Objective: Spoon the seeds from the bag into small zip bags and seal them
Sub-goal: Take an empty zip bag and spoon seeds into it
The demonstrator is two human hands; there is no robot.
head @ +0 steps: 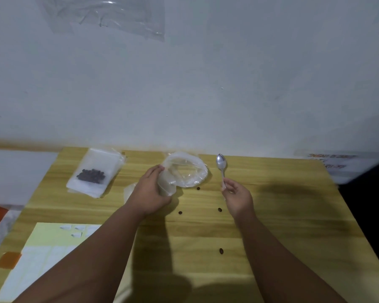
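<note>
A crumpled clear plastic bag lies near the back middle of the wooden table, its mouth rolled open. My left hand grips its near-left side. My right hand pinches the handle of a metal spoon, whose bowl points away and looks empty. A small zip bag with dark seeds lies on a stack of clear zip bags at the back left. Several loose seeds dot the table, one by the bag and another nearer me.
A pale yellow sheet with white label stickers lies at the front left. The wall stands right behind the table, with a clear plastic sheet hanging on it. A printed paper sits at the back right.
</note>
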